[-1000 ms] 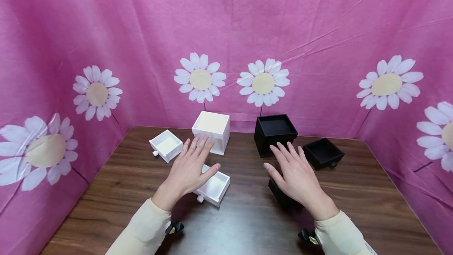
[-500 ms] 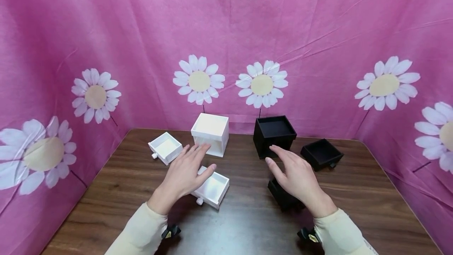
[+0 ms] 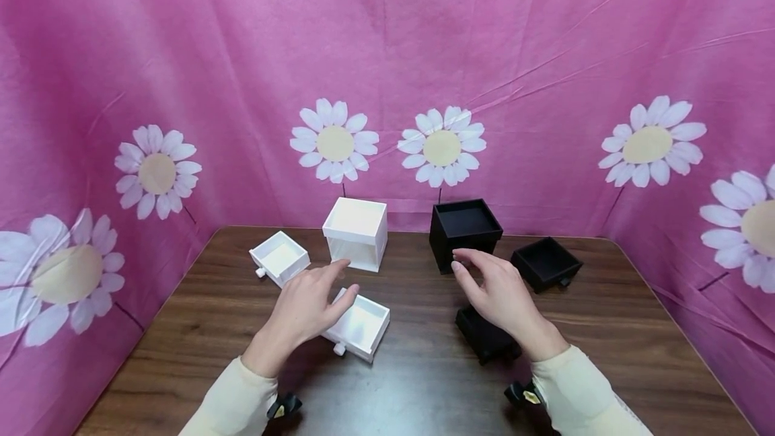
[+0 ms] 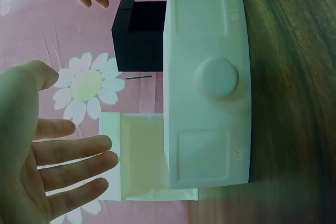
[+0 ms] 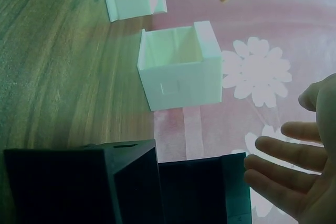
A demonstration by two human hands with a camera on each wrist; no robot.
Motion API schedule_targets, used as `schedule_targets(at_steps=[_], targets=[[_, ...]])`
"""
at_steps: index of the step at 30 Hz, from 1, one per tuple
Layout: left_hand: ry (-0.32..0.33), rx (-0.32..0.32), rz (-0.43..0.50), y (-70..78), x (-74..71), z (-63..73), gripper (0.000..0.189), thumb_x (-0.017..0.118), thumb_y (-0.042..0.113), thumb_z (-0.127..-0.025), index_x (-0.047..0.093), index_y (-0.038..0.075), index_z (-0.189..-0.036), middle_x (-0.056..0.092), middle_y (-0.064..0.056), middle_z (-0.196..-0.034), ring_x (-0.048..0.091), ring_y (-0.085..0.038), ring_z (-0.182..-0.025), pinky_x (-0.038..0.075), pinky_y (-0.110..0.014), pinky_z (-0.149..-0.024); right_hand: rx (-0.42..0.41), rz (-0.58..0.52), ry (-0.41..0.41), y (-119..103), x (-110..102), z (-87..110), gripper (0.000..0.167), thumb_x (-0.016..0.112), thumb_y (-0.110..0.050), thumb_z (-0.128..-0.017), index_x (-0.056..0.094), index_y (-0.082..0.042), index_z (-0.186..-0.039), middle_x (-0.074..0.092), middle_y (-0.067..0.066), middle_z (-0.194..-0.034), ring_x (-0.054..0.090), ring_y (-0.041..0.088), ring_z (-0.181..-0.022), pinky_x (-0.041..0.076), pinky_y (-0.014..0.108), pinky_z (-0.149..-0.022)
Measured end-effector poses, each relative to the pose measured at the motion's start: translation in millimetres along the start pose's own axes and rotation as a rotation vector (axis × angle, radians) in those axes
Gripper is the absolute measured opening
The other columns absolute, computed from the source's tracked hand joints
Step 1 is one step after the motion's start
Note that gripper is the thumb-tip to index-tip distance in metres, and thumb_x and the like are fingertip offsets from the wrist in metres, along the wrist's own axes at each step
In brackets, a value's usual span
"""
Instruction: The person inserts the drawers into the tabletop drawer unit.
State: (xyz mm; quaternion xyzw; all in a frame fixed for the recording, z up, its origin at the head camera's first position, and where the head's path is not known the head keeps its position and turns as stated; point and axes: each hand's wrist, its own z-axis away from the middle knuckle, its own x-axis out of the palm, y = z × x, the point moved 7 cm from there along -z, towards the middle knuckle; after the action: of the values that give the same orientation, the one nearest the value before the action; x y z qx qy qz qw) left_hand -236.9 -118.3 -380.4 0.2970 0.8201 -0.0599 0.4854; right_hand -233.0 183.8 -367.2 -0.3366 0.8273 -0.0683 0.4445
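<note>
My left hand (image 3: 303, 305) hovers over a white drawer (image 3: 366, 328) with a round knob (image 4: 218, 78), holding nothing. Its fingers are relaxed, thumb apart. Behind it stands a white box (image 3: 356, 221) with an open front, and a second white drawer (image 3: 280, 256) lies to the left. My right hand (image 3: 505, 295), also holding nothing, hangs over a black drawer (image 3: 481, 335) that it partly covers. Its fingers bend loosely in front of a black box (image 3: 466, 221). Another black drawer (image 3: 547, 262) sits to the right of that box.
All of these stand on a dark wooden table (image 3: 418, 382). A pink cloth (image 3: 387, 32) printed with white daisies hangs behind the table and along both sides.
Both hands have drawn back slightly toward the body, and their spread fingers have relaxed and bent more. The boxes and drawers keep their places while the head view shifts a little.
</note>
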Motion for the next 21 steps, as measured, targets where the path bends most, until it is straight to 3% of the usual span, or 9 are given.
schedule_targets(at_steps=[5,21], targets=[[-0.015,-0.003,0.002,-3.6,-0.2,4.1,0.043,0.076,0.036,-0.095,0.074,0.007,-0.127,0.083,-0.008,-0.108,0.079,-0.026,-0.091,0.061,-0.047,-0.076,0.018,-0.037,-0.049,3,4,-5.8,0.025,0.071,-0.015,-0.103,0.077,-0.006,-0.126,0.082,0.005,-0.111,0.075,0.019,-0.092,0.059,0.04,-0.076],[-0.045,-0.046,-0.003,-16.5,-6.7,17.2,0.042,0.075,0.036,-0.096,0.075,0.008,-0.127,0.082,-0.007,-0.115,0.079,-0.025,-0.095,0.063,-0.046,-0.075,0.079,-0.176,-0.168,-1,26,-26.2,0.032,0.066,-0.014,-0.106,0.071,-0.004,-0.136,0.081,0.01,-0.113,0.078,0.02,-0.094,0.065,0.044,-0.085]])
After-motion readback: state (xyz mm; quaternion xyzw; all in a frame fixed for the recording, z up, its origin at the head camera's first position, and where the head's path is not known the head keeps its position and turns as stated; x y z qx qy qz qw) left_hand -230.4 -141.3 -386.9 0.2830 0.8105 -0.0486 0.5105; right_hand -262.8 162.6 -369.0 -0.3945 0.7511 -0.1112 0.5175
